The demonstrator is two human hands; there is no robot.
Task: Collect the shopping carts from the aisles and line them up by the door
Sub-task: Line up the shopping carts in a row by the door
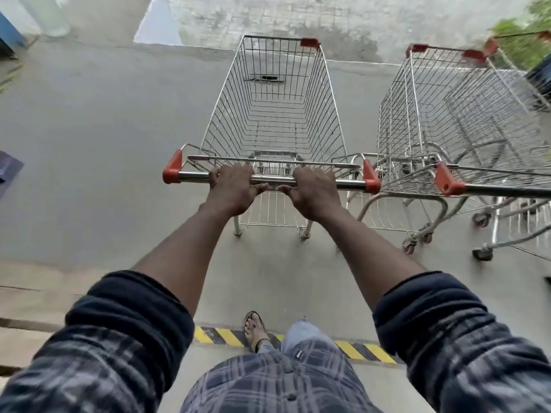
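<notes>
No readable text; small trouser tag (298, 355) too blurred

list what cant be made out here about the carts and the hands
- Head view: the parked carts run off the right edge, so their number cannot be counted.
- Head view: the front wheels of the pushed cart are hidden under its basket.
- Head view: the left hand and right hand grip the handle bar; the fingers curl over it, tips hidden.
- Head view: a purple object is cut off by the left edge and cannot be identified.

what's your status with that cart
Gripping handle with left hand and right hand. The cart is empty. Close on its right, parked carts.
</notes>
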